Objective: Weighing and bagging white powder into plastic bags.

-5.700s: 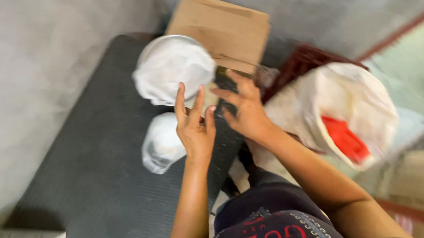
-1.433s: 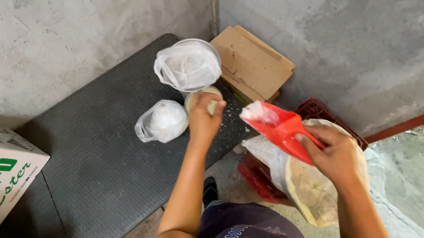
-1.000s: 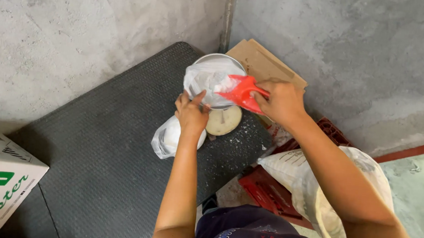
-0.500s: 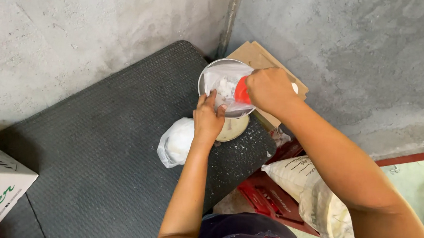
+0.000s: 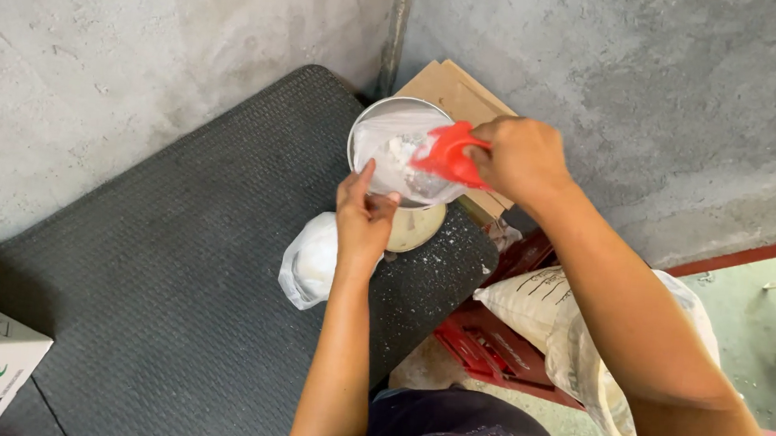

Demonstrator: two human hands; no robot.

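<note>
Item: red scoop (image 5: 447, 154) clamped in our right hand (image 5: 521, 159), tipped over the bag-lined metal bowl (image 5: 399, 150) at the mat's (image 5: 154, 302) far corner, left hand (image 5: 365, 221) fingers pinching the liner; we'd pour slowly, holding the liner taut.

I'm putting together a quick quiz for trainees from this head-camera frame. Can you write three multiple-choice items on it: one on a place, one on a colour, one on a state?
1. Where does the tied white bag lie?
A. on the dark mat
B. on the cardboard
C. in the red crate

2. What colour is the scoop?
A. blue
B. red
C. green

3. How is the scoop held?
A. lying flat on the mat
B. hanging from the wall
C. tipped into the bag-lined round pan

Answers:
1 A: the tied white bag rests on the dark mat, beside the left hand.
2 B: the scoop in the right hand is red.
3 C: its mouth points down into the pan.
</note>
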